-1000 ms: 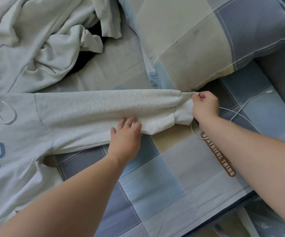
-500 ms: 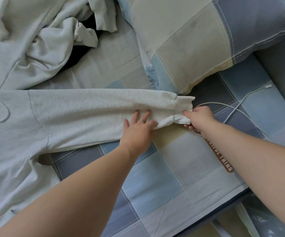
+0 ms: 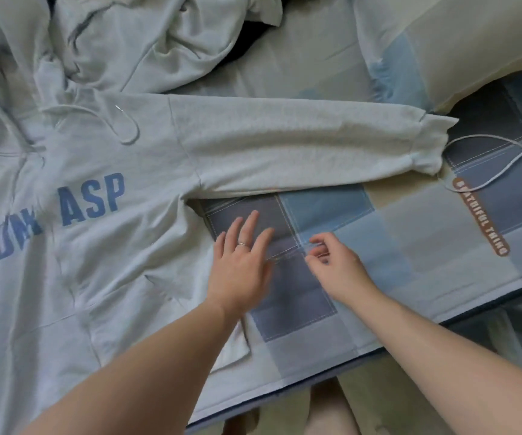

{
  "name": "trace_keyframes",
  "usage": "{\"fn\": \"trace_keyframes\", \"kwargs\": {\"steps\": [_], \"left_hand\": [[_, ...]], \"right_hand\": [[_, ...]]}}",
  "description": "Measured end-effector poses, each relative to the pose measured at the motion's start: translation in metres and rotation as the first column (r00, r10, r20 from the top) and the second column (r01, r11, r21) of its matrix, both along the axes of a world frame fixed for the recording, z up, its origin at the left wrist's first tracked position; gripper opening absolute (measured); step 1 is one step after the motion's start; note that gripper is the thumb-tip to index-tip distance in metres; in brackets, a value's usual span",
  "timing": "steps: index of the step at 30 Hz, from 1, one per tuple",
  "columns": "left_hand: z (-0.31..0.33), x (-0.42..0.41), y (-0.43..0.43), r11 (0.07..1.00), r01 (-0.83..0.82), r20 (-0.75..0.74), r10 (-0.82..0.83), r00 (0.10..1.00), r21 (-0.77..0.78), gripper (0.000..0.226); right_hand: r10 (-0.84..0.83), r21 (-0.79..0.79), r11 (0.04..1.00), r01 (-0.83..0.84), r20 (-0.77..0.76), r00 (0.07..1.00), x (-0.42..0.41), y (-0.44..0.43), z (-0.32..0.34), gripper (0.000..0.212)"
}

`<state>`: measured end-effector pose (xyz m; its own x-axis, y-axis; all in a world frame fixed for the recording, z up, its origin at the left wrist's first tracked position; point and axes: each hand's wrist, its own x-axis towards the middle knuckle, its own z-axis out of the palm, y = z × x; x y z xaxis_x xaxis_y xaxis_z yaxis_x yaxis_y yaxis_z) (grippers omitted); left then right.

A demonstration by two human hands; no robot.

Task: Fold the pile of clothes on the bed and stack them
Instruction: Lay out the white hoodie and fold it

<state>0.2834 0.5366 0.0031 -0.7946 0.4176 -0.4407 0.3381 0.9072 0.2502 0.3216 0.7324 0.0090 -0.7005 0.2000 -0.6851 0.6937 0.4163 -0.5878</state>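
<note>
A light grey hoodie (image 3: 80, 246) with blue lettering lies flat, front up, on the bed (image 3: 410, 246). Its sleeve (image 3: 300, 146) is stretched straight out to the side, and the cuff (image 3: 432, 142) ends beside a white cable (image 3: 504, 142). Just off the hoodie's side seam, below that sleeve, the left hand (image 3: 240, 265) is over the patchwork sheet with fingers straight and spread, grasping nothing. Further from the hoodie, the right hand (image 3: 335, 262) has loosely curled fingers, also empty. Beyond the hoodie's hood lie crumpled clothes (image 3: 143, 42).
</note>
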Motion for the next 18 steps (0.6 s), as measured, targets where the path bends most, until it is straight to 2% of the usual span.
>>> {"fn": "trace_keyframes", "kwargs": {"steps": [4, 6, 8, 11, 14, 18], "left_hand": [[0.003, 0.041, -0.089, 0.997, -0.067, -0.004, 0.067, 0.998, -0.043, 0.054], [0.005, 0.060, -0.128, 0.994, -0.075, 0.051, 0.080, 0.996, -0.081, 0.056], [0.006, 0.076, -0.160, 0.992, -0.066, 0.132, 0.081, 0.988, -0.110, 0.057], [0.000, 0.100, -0.196, 0.988, 0.018, 0.222, 0.016, 0.975, -0.151, 0.057], [-0.010, 0.130, -0.218, 0.979, 0.109, 0.338, -0.044, 0.940, -0.175, 0.068], [-0.024, 0.164, -0.223, 0.965, 0.090, 0.305, -0.011, 0.952, -0.248, 0.053]], "right_hand": [[0.064, -0.064, 0.996, -0.055, 0.150, 0.987, 0.030, -0.079, -0.012, 0.045], [0.063, -0.045, 0.997, -0.055, 0.207, 0.976, 0.043, -0.108, -0.021, 0.056], [0.061, -0.029, 0.998, -0.056, 0.238, 0.969, 0.055, -0.131, -0.026, 0.058], [0.049, -0.021, 0.999, -0.045, 0.272, 0.961, 0.070, -0.154, -0.035, 0.045], [0.078, -0.005, 0.997, -0.080, 0.282, 0.956, 0.078, -0.167, -0.039, 0.025], [0.200, 0.052, 0.974, -0.221, 0.265, 0.943, 0.086, -0.176, -0.042, 0.019]]}}
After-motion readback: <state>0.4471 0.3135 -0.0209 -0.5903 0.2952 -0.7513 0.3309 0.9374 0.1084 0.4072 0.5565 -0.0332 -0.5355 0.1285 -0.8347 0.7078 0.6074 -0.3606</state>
